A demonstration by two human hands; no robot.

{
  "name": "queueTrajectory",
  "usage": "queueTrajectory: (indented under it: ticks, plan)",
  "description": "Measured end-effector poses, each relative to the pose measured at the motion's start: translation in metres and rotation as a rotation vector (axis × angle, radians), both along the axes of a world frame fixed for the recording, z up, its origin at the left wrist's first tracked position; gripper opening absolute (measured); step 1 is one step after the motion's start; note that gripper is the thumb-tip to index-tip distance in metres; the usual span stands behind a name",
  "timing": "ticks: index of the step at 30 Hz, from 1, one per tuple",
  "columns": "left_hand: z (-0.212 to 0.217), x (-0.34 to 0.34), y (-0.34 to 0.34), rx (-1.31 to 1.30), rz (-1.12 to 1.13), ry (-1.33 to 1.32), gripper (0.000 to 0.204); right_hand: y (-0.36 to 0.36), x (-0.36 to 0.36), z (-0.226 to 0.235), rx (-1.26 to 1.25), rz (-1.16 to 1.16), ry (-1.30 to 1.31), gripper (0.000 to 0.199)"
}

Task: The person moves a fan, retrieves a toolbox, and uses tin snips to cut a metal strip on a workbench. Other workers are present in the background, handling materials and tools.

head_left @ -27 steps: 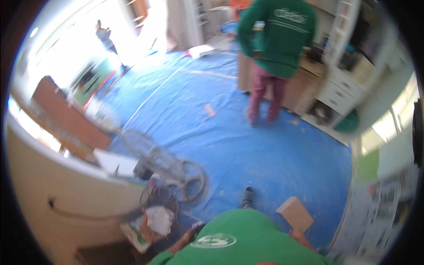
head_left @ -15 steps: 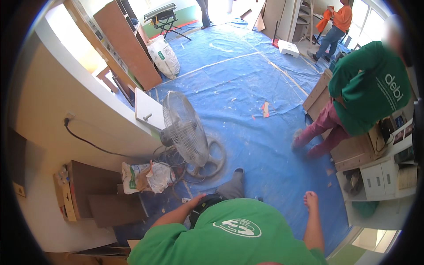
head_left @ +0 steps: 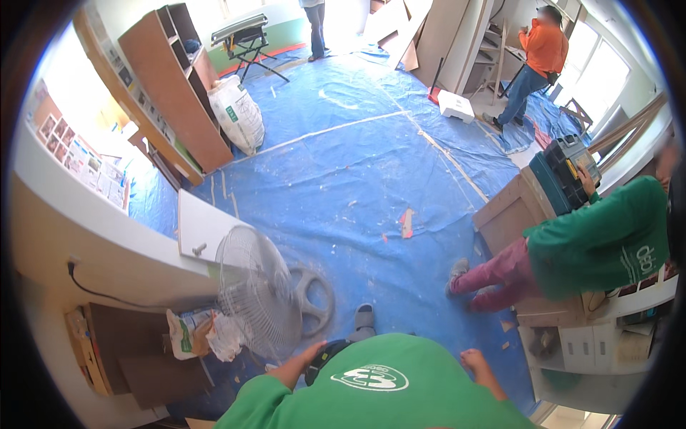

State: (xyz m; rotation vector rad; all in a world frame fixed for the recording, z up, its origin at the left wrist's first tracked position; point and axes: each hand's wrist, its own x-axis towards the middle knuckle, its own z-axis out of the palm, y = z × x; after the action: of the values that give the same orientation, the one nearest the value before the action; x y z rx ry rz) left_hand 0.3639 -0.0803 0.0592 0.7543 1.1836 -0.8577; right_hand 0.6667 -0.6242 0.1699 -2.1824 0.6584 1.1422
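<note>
My left hand [head_left: 309, 355] is low at my waist, against a dark rounded object [head_left: 327, 355] at the hem of my green shirt [head_left: 379, 390]; its grip is unclear. My right hand [head_left: 475, 361] hangs at my other side with curled fingers and nothing visible in it. Just ahead of my left hand stands a grey floor fan [head_left: 259, 300] with a round base [head_left: 312, 300]. My shoe [head_left: 363, 320] shows on the blue tarp [head_left: 343, 179].
A white board [head_left: 202, 230] leans on a low wall. Crumpled bags [head_left: 196, 334] lie by the fan. A person in green [head_left: 600, 247] bends over a wooden cabinet [head_left: 509, 213]. Farther off are a bookshelf [head_left: 179, 93], a white sack [head_left: 239, 114] and a person in orange [head_left: 539, 57].
The view has swung round and widened over the room. Both my hands now show at my sides. The person in green has shifted from the top to the right edge.
</note>
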Motion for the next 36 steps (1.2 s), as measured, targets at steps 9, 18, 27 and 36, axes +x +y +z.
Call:
queueTrajectory:
  ticks: [9, 18, 27, 36]
  plan:
    - [-0.024, 0.065, -0.015, 0.149, 0.442, -0.205, 0.065, 0.118, 0.202, -0.069, 0.195, 0.271, 0.139, 0.023]
    - [0.004, 0.174, -0.012, 0.219, 0.782, -0.32, 0.057, 0.357, 0.486, -0.063, 0.242, 0.811, -0.422, 0.028]
    - [-0.004, 0.315, 0.164, 0.092, 0.536, -0.291, 0.052, 0.405, 0.553, -0.079, 0.081, 0.785, -0.329, 0.034]
    - [0.02, 0.452, 0.406, 0.473, 0.112, -0.334, 0.051, 0.423, 0.514, -0.062, -0.155, 0.863, -0.037, 0.051]
